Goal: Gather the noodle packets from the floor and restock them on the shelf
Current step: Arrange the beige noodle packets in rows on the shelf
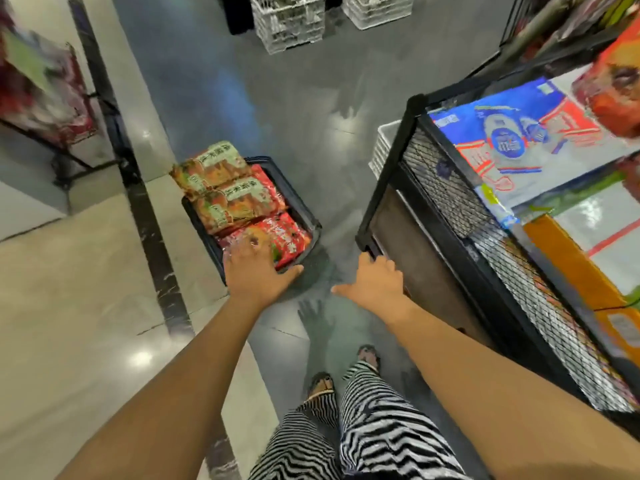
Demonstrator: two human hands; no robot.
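Both arms extended forward and down. Left hand point(256, 271), fingers spread, hovered over packets point(242, 195) in basket point(298, 202); right hand point(374, 282), loosely curled, empty, hung beside shelf point(446, 188).

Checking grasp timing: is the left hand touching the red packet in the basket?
Cannot tell. The head view shows the left hand overlapping the red packet from above, blurred there; neither contact nor gap shows.
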